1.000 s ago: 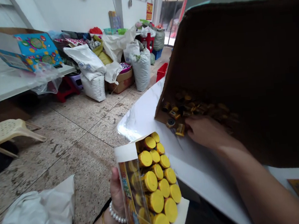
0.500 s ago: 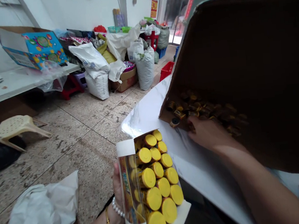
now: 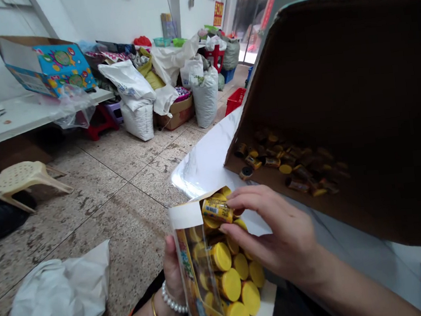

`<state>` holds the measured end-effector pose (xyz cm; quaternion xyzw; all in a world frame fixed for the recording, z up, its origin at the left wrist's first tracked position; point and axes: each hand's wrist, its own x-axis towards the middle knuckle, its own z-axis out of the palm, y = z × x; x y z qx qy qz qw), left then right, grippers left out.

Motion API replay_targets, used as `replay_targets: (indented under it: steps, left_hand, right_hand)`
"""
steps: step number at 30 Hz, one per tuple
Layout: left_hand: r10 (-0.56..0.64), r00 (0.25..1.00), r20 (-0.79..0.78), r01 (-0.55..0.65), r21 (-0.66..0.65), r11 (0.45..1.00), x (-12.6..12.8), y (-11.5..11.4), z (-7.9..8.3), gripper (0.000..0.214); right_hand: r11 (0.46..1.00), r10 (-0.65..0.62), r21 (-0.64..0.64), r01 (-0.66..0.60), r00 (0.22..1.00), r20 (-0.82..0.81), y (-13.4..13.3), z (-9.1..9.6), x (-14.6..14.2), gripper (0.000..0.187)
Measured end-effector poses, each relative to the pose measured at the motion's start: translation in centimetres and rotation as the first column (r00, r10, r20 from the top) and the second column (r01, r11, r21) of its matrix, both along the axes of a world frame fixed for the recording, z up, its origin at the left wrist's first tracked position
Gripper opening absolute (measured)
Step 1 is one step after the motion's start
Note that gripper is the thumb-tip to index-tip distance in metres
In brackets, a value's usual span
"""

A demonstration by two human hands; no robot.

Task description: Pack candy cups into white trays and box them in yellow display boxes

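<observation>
My left hand (image 3: 173, 271) grips the side of a white display box (image 3: 186, 215) with a clear window, tilted toward me. Rows of small tubs with yellow lids (image 3: 231, 284) stand inside it. Between thumb and fingers, my right hand (image 3: 277, 231) pinches a small yellow tub (image 3: 217, 210) with a printed label and barcode. It lies sideways over the lids at the far end of the box. To the right, a large brown carton (image 3: 350, 214) rests on its side, with many loose tubs (image 3: 297, 167) of the same kind in its dark interior.
The carton is on a white marble-patterned table (image 3: 203, 161). A white bag (image 3: 60, 301) and a cream plastic stool (image 3: 22, 178) are on the floor to the left. Farther back are full white sacks (image 3: 136, 105), a red crate (image 3: 234, 100) and a table (image 3: 24, 116) bearing a blue carton (image 3: 62, 68).
My right hand has come out of the carton with a tub and moved left to the display box. The box has shifted slightly right and tilted.
</observation>
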<state>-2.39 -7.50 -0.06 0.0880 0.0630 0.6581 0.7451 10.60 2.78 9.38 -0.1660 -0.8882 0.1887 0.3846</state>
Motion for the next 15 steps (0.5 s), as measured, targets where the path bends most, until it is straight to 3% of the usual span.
replay_targets:
  steps: [3, 9, 15]
  left_hand:
    - [0.053, 0.998, 0.019, -0.053, 0.018, 0.998, 0.3, 0.0, -1.0, 0.057]
    - [-0.004, 0.999, 0.036, 0.003, 0.031, 0.999, 0.2, -0.2, -1.5, 0.066]
    - [0.028, 0.998, 0.051, -0.027, -0.033, 0.999, 0.3, -0.4, -2.9, 0.064]
  right_hand:
    - [0.996, -0.003, 0.089, 0.001, 1.000, 0.019, -0.2, -0.4, -0.2, 0.035]
    - [0.989, -0.038, 0.138, 0.044, 0.998, -0.047, -0.3, 0.2, 0.0, 0.044]
    - [0.987, 0.107, 0.119, -0.112, 0.993, 0.048, -0.1, -0.5, -0.6, 0.033]
